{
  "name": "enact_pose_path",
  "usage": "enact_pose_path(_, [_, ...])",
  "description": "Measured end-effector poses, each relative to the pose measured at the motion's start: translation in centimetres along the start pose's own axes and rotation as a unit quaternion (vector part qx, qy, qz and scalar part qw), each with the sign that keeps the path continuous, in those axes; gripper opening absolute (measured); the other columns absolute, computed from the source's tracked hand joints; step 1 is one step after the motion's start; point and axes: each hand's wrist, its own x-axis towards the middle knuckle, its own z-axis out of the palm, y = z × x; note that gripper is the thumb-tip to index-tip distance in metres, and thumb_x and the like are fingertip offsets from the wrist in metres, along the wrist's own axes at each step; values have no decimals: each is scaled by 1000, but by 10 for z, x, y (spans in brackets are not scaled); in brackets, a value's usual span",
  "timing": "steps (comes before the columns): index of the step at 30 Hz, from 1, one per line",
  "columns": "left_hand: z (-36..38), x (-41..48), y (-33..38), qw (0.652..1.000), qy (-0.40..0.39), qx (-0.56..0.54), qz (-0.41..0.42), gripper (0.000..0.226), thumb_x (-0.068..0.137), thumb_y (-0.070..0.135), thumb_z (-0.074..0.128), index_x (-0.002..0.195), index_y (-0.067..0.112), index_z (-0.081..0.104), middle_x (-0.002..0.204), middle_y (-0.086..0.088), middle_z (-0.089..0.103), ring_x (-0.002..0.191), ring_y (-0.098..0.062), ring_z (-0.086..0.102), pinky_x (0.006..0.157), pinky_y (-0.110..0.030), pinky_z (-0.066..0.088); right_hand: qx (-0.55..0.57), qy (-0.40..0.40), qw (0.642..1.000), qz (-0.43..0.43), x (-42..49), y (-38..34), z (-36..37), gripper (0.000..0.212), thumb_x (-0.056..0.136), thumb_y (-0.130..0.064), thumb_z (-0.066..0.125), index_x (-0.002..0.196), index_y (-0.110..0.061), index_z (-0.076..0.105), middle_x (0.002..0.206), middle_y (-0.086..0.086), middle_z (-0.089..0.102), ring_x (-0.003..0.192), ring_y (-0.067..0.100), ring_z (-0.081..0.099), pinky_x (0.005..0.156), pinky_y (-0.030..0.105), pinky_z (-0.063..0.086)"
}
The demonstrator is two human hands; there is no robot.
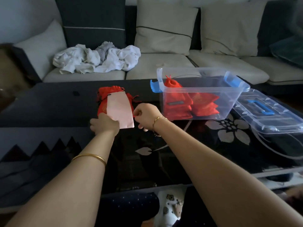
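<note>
A cream sofa (164, 63) runs along the far side under a pale wall (24, 10). Against its back lean a dark cushion (93, 22) with a light stripe and cream cushions (165, 27) with dark stripes. A crumpled heap of white cloth (96, 58) lies on the left seat. In front stands a low table (49, 104) with a glossy dark top bearing a grey flower pattern (227, 128). The light is dim and cool.

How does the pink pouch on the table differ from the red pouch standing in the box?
The pale pink fabric pouch lies flat and thin, gripped by the left hand; the red drawstring fabric pouch stands plump, neck tied, inside the clear plastic box. Both are cloth bags.
</note>
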Motion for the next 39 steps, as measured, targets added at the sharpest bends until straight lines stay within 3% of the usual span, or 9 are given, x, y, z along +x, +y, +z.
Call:
enact_pose_path(4, [3, 12, -12, 997, -40, -54, 33, 35, 86, 19, 62, 116, 4, 56, 120, -18, 56, 107, -38, 55, 89, -47, 51, -5, -36, 999, -11, 7, 4, 18, 47, 87, -10, 55, 134, -13, 47, 126, 10, 53, 103, 21, 54, 80, 24, 44])
enact_pose_path(8, [-1, 13, -9, 975, -121, -185, -2, 25, 85, 14, 65, 106, 0, 61, 85, -12, 62, 76, -25, 60, 61, -29, 47, 13, -101, 995, 15, 7, 8, 21, 49, 91, -10, 51, 139, -10, 41, 100, 12, 52, 71, 18, 51, 54, 18, 39])
enact_pose_path(12, [-5, 11, -4, 949, -202, -239, -44, 29, 90, 32, 59, 101, 5, 61, 84, -7, 70, 69, -15, 62, 56, -24, 41, -201, -145, 967, -51, 5, 14, 19, 22, 90, -16, 52, 103, -6, 66, 98, 12, 62, 92, 27, 57, 75, 29, 45])
enact_pose_path(20, [-3, 14, 3, 932, -178, -314, -19, 41, 83, 34, 67, 117, 12, 59, 119, -9, 62, 107, -30, 59, 96, -46, 49, -205, -212, 948, -117, -19, 28, -1, 29, 87, -21, 57, 97, 3, 69, 106, 21, 64, 101, 32, 59, 94, 43, 44])
enact_pose_path(24, [-4, 8, 14, 932, -143, -332, 15, 41, 82, 24, 67, 122, 14, 58, 120, -8, 62, 108, -30, 59, 96, -47, 48, -194, -247, 943, -110, -32, 28, -14, 23, 87, -16, 55, 103, -11, 72, 103, 8, 70, 88, 21, 65, 90, 30, 48])
enact_pose_path(28, [-12, -3, 30, 924, -182, -330, 65, 19, 88, 10, 58, 106, 12, 63, 111, -12, 66, 106, -30, 61, 97, -46, 48, -110, 8, 990, -83, -33, 26, -37, 24, 88, -5, 48, 101, -9, 69, 95, 5, 68, 81, 22, 66, 82, 30, 51])
enact_pose_path(31, [-19, -15, 40, 897, -256, -345, 104, 24, 93, 4, 50, 115, 5, 61, 113, -14, 65, 107, -28, 61, 96, -41, 48, 34, 206, 977, -42, -28, 33, -51, 32, 84, 3, 43, 108, -9, 61, 101, 9, 61, 88, 23, 59, 80, 35, 54])
enact_pose_path(36, [-27, -35, 51, 845, -342, -373, 171, 22, 93, -2, 46, 105, 8, 61, 96, -9, 66, 88, -19, 63, 78, -28, 50, 196, 153, 968, -33, -39, 33, -56, 58, 85, 12, 31, 133, -15, 48, 124, 5, 52, 69, 7, 59, 62, 33, 55])
enact_pose_path(39, [-26, -40, 56, 825, -366, -388, 185, 24, 92, -6, 45, 98, 11, 60, 90, -7, 65, 82, -17, 63, 73, -25, 51, 218, 118, 968, -25, -41, 35, -58, 44, 85, 10, 35, 118, -8, 59, 93, 10, 63, 50, 10, 56, 49, 29, 48])
